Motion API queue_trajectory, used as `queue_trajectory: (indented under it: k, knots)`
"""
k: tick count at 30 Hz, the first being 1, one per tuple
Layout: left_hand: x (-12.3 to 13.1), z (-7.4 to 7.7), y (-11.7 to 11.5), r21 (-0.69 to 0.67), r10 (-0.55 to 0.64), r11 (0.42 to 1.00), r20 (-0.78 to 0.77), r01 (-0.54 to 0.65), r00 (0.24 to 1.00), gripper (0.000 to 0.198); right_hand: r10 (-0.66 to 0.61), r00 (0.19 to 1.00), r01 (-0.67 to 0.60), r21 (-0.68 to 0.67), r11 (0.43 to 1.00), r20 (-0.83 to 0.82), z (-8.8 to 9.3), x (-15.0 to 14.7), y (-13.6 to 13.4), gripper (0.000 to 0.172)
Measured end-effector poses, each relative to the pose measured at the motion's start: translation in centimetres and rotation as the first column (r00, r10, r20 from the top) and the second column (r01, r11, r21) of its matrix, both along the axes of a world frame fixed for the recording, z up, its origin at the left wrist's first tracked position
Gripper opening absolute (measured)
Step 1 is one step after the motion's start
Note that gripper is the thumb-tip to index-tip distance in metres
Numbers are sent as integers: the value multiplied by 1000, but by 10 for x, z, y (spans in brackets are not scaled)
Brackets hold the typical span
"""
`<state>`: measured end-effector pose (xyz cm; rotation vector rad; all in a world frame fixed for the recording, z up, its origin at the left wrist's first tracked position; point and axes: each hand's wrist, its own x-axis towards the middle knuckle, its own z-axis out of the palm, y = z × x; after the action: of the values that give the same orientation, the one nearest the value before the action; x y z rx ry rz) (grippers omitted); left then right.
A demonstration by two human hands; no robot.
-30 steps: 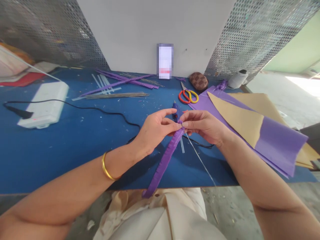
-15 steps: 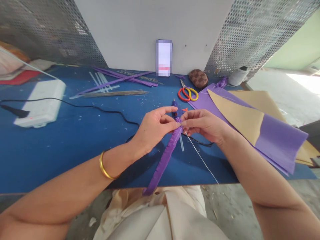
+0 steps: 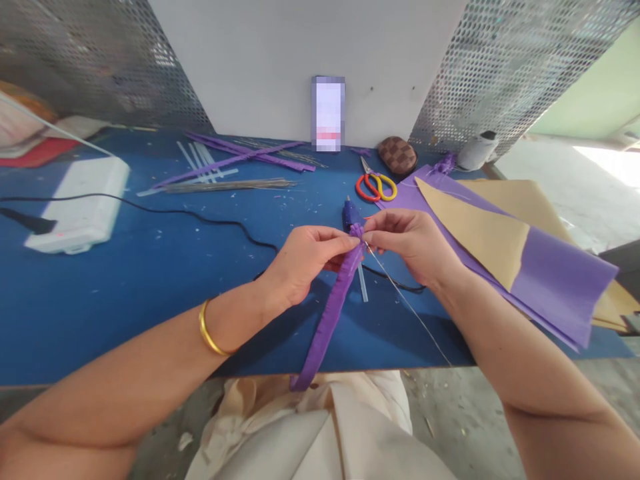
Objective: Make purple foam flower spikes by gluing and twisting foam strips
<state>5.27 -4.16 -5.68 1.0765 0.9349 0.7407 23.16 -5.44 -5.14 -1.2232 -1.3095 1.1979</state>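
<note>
A long strip of crinkled purple paper (image 3: 327,320) runs from my fingertips down past the front edge of the blue table (image 3: 150,293). My left hand (image 3: 305,260) pinches the strip's top end, thumb over fingers. My right hand (image 3: 410,243) is closed in a pinch on the same top end, where a thin metal wire (image 3: 407,303) starts and slants down to the right. Just behind my fingers lies a blue glue gun (image 3: 351,215) with its black cord (image 3: 210,223). A clear glue stick (image 3: 363,288) lies under the strip.
Red and yellow scissors (image 3: 376,187), a brown checkered pouch (image 3: 397,155) and a white thread spool (image 3: 475,152) sit at the back right. Purple and tan paper sheets (image 3: 520,253) cover the right side. A white power strip (image 3: 75,210) lies left. Wires, glue sticks and purple strips (image 3: 235,167) lie behind.
Both hands have risen slightly and turned on the strip's top end. My left fingers have curled down over it, and the wire has swung a little to the right.
</note>
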Motion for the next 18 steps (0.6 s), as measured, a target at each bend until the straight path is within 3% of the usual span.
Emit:
queue_trajectory:
  k: [3, 6, 11, 14, 18]
  knots:
    - [1, 0, 0, 22, 32, 999, -13, -31, 999, 18, -30, 996, 23, 83, 996, 82, 0, -4, -4, 8]
    - [3, -1, -2, 106, 70, 992, -41, -65, 997, 14, -102, 953, 31, 243, 969, 286, -1, -8, -10, 3]
    - [5, -4, -3, 243, 110, 966, -98, -83, 989, 12, -289, 786, -74, 548, 833, 546, 0, -12, -19, 11]
    - [5, -5, -3, 195, 94, 977, -43, -83, 995, 14, -300, 749, -140, 582, 801, 591, 2, -10, -20, 13]
    - [4, -5, -1, 105, 74, 992, -8, -72, 997, 13, -248, 768, -171, 562, 809, 590, 3, -6, -18, 13]
